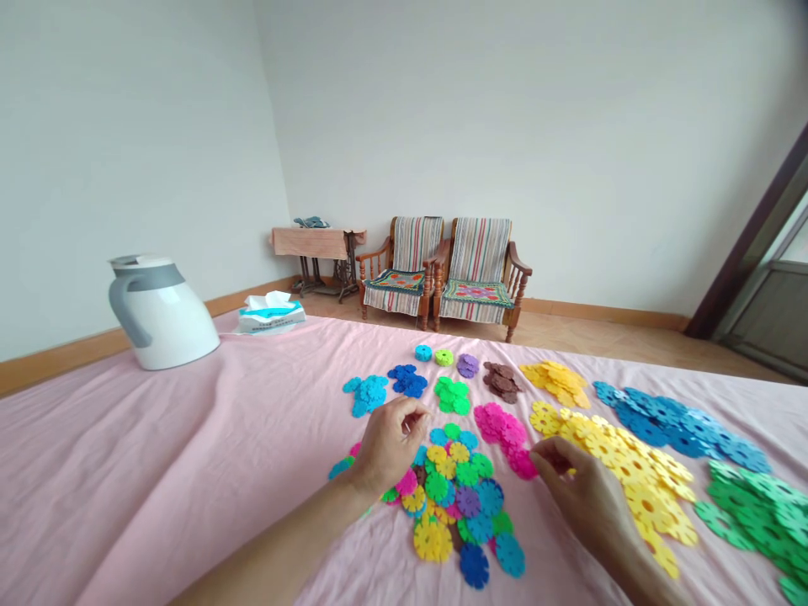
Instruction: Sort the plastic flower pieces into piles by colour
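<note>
My left hand (392, 444) is above the left side of a mixed heap of notched plastic discs (468, 502), fingers curled into a pinch; anything in them is hidden. To the right, my right hand (584, 488) pinches at the edge of a pink disc (523, 464), at the near end of the pink pile (500, 422). Sorted piles lie beyond the hands: light blue (368, 394), dark blue (410, 381), green (453, 395), brown (502, 381) and purple (468, 364). Large yellow discs (631, 463) spread beside my right hand.
Further right lie large blue discs (678, 421) and large green discs (761, 509). A white jug (173, 320) and a tissue pack (271, 316) stand at the left on the pink cloth (252, 438). Two wooden armchairs (476, 265) and a cloth-covered sewing table (312, 242) are against the wall.
</note>
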Demonstrator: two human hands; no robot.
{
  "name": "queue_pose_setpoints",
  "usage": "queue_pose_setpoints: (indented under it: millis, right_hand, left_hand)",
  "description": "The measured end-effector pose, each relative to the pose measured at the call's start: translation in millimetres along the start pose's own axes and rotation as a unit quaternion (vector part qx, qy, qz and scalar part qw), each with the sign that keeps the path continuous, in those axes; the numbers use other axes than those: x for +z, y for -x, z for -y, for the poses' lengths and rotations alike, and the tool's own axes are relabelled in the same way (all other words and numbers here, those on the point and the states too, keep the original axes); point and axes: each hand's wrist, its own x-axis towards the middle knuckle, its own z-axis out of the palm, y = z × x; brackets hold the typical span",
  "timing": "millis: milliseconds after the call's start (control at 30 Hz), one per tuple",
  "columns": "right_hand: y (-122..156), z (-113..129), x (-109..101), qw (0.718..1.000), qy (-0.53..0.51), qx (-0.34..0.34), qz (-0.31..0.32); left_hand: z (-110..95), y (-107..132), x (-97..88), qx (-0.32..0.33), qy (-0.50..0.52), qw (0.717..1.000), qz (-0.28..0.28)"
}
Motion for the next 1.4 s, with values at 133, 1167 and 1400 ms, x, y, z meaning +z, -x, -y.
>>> queue_pose_setpoints:
  millis: [133, 1167, 1400]
  right_hand:
    - [2, -3, 2, 0.997, 0.067, -0.027, -0.029]
    - [-77, 72, 71, 0.988, 0.071, -0.102, 0.093]
    - [-86, 72, 78, 0.991, 0.062, -0.111, 0.045]
  left_hand:
    - [9, -1, 0.6, -0.002, -0.024, 1.000, -0.007]
    - [69, -16, -19.9, -0.062, -0.107, 0.985, -0.117]
    - [69, -17, -20.6, -0.058, -0.104, 0.985, -0.124]
